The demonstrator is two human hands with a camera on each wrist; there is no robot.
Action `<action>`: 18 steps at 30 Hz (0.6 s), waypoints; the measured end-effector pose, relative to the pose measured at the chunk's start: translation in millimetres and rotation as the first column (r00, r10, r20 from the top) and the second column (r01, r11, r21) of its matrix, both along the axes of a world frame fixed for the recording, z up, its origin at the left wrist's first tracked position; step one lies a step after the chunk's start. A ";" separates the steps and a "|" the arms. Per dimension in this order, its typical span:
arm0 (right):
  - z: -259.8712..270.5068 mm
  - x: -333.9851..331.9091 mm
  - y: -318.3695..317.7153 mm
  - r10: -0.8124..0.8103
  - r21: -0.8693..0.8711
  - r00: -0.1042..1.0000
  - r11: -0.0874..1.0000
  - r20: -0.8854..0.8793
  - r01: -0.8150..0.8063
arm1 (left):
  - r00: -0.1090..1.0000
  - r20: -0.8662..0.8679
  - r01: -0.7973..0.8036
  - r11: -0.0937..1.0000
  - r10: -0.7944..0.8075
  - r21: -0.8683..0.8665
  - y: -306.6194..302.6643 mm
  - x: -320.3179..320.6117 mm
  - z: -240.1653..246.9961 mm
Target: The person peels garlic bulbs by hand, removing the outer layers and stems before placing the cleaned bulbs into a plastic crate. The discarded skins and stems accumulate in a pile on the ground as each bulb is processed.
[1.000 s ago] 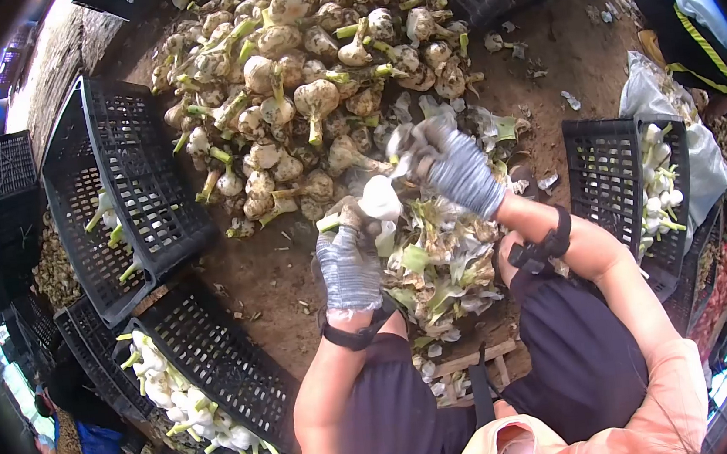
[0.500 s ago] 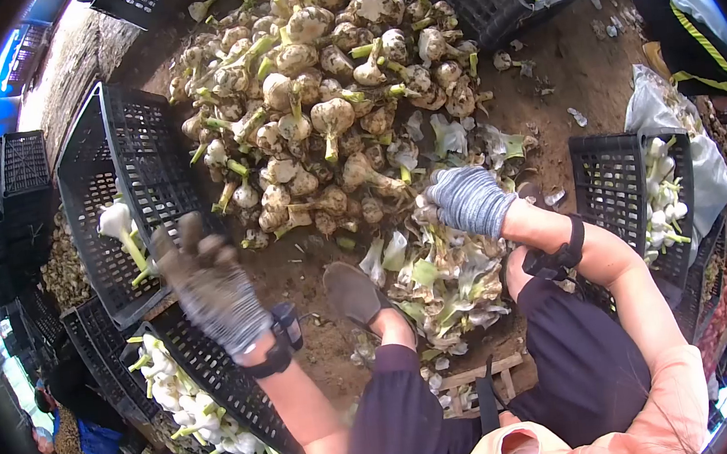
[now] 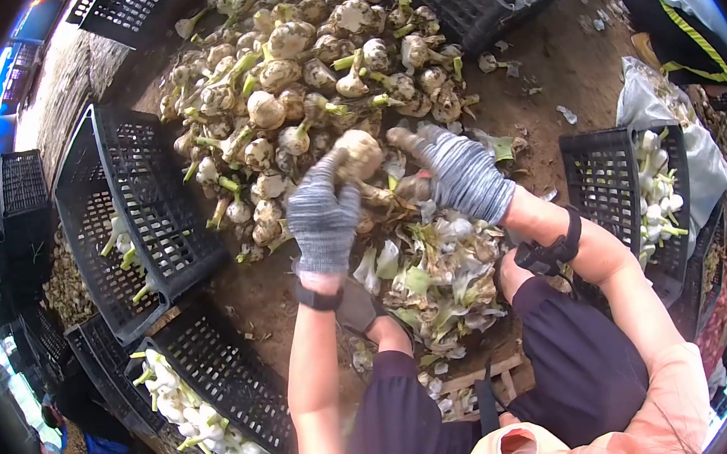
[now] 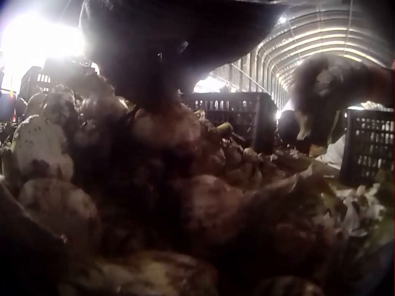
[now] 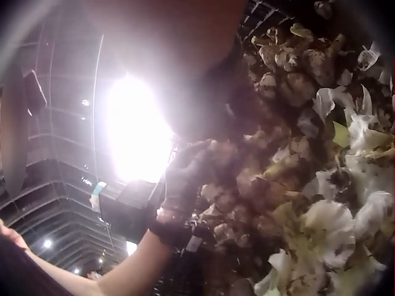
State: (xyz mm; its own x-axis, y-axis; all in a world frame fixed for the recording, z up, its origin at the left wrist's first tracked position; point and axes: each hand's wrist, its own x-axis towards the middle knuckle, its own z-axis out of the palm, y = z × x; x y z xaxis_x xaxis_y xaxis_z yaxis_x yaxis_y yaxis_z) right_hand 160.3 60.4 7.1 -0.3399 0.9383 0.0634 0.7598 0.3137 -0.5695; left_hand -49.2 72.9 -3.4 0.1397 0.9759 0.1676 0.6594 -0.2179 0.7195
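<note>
My left hand (image 3: 325, 213), in a grey knitted glove, grips a dirt-streaked garlic bulb (image 3: 358, 155) at the near edge of a garlic heap (image 3: 279, 73). Its fingertips lie along the bulb's left side. In the right wrist view, this gloved left hand (image 5: 185, 176) reaches in above its wrist strap. My right hand (image 3: 463, 174), gloved alike, is just right of the bulb, forefinger and thumb spread apart toward it. A small reddish patch shows by its thumb. Below the right hand lies a pile of peeled garlic skins (image 3: 439, 281).
Black crates hold cleaned garlic: a tilted crate (image 3: 159, 194) at left, a lower-left crate (image 3: 228, 363) and a right-hand crate (image 3: 603, 169). Another black crate (image 3: 474, 6) stands beyond the heap. A person's dark-clad leg (image 3: 677, 30) is at upper right.
My left hand held a white, cleaned bulb, went to the left crate with its fingers spread, and is back at the heap gripping a dirty bulb. My right hand stays near the skins.
</note>
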 end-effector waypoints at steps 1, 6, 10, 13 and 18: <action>-1.5 -2.8 -1.6 0.034 0.091 0.997 0.995 0.068 -0.040 | 0.997 0.044 0.067 0.991 -0.062 -0.119 -6.3 9.3 26.6; 6.1 0.1 -10.1 0.112 -0.065 0.953 0.989 -0.282 -0.135 | 0.952 0.267 0.198 0.967 -0.151 -0.159 -30.6 27.4 38.1; -5.4 7.5 -17.4 -0.005 -0.289 0.890 0.947 -0.457 -0.143 | 0.837 0.546 0.226 0.923 -0.021 -0.311 -44.0 28.5 20.4; -15.3 2.7 -26.1 -0.278 -0.548 0.762 0.828 -0.585 -0.118 | 0.813 0.581 0.142 0.951 0.046 -0.273 -57.7 27.5 15.7; -14.8 3.8 -26.0 -0.500 -0.700 0.641 0.709 -0.583 -0.084 | 0.702 0.707 0.228 0.914 0.086 -0.337 -80.4 27.9 -17.0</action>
State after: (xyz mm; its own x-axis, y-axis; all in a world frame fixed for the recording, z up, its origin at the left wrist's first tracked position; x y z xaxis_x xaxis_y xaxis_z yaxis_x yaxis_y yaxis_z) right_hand 164.1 34.4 -7.7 -0.2486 0.8665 -0.4328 0.0255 -0.4408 -0.8972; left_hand -21.3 -7.6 -20.4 0.2071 0.9702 -0.1254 -0.0724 0.1430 0.9871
